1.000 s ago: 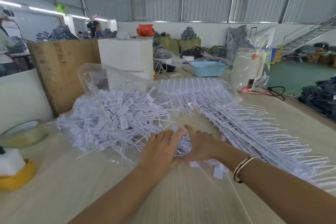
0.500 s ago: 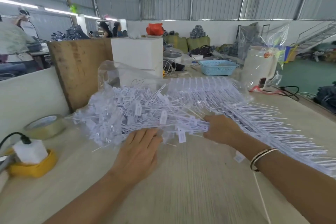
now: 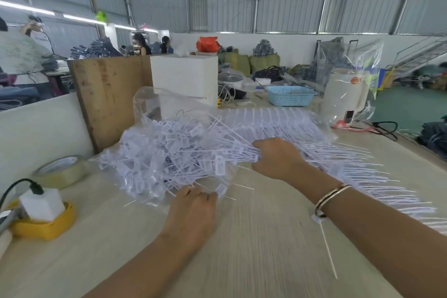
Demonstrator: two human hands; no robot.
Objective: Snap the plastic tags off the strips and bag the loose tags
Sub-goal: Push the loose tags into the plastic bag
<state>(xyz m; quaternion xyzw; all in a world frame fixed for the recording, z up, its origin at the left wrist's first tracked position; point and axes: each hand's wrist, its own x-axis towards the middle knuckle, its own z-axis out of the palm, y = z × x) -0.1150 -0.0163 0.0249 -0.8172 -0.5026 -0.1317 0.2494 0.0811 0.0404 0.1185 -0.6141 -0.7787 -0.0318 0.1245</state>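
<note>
The tabletop [image 3: 254, 244] carries all of it. Beyond our right fingers, the uncut strips [image 3: 362, 164] fan away to the right in long white rows. Ahead of our left fingers, the clear bag [image 3: 154, 101] lies open-mouthed, heaped with loose tags [image 3: 169, 152]. Our right hand [image 3: 278, 158] is curled round a bundle of tags, pushing their heads toward the bag. Our left hand [image 3: 192, 215] rests at the near edge of the heap, fingers bent under; it seems to pinch the bag's film, though blur hides the contact. A single tag [image 3: 326, 244] lies loose just beneath our right wrist. Left of our left fingers sits a tape roll [image 3: 60, 173].
</note>
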